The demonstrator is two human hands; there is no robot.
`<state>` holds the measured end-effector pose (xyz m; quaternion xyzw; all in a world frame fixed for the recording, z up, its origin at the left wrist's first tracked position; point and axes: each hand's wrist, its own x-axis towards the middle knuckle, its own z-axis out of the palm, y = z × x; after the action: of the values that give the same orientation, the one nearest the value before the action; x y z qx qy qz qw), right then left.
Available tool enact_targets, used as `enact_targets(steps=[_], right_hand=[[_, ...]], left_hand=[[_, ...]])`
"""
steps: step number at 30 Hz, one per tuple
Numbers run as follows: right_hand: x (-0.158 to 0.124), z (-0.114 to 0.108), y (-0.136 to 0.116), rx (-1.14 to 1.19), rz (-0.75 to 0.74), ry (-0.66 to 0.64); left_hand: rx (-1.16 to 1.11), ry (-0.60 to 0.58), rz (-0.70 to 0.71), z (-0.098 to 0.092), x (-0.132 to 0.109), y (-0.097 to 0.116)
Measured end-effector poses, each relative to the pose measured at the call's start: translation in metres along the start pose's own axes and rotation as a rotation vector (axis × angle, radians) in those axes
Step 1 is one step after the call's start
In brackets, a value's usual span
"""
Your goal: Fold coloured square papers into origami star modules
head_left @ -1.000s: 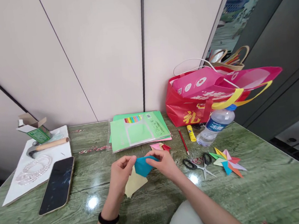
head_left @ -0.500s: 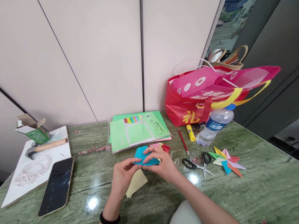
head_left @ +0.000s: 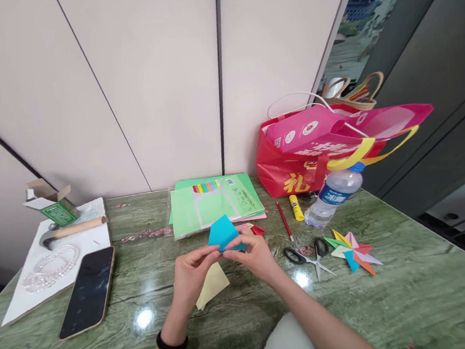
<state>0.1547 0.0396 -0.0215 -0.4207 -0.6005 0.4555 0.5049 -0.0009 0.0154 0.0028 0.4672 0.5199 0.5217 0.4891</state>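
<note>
A folded piece of blue paper [head_left: 223, 232] is held up over the table between both hands. My left hand [head_left: 191, 271] pinches its lower left edge between thumb and fingers. On the other side my right hand [head_left: 253, 253] grips the lower right edge, its fingers covering part of the paper. Below the hands a pale yellow paper [head_left: 212, 286] lies on the table, partly hidden by my left hand. Just behind my right hand, a pink and red folded paper piece [head_left: 257, 229] is partly covered.
To the right lie scissors [head_left: 315, 257], a multicoloured paper star [head_left: 354, 251], a red pencil [head_left: 285, 221], a glue stick [head_left: 296, 208] and a water bottle [head_left: 333, 196]. Green paper packs [head_left: 215, 206] and a red bag [head_left: 273, 165] stand behind. A phone [head_left: 88, 291] and hammer [head_left: 73, 230] are left.
The blue paper has been tipped up, so more of its face shows above the fingers. My right fingers have moved down to its lower edge.
</note>
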Motion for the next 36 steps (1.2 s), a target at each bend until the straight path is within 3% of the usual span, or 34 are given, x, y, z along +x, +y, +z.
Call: enact_targets(steps=[4,17,31,36], right_hand=[[0.000,0.003,-0.002,0.084,0.081,0.001],[0.000,0.003,-0.005,0.091,0.088,0.098],[0.000,0.004,-0.001,0.049,0.100,0.089],[0.000,0.004,0.000,0.139,0.154,0.062]], left_hand=[[-0.057,-0.023,-0.018,0.002,-0.001,0.001],[-0.259,-0.138,-0.059,0.005,0.000,-0.002],[-0.330,-0.127,-0.063,0.004,0.003,-0.008],[-0.311,-0.129,-0.060,0.005,0.001,-0.005]])
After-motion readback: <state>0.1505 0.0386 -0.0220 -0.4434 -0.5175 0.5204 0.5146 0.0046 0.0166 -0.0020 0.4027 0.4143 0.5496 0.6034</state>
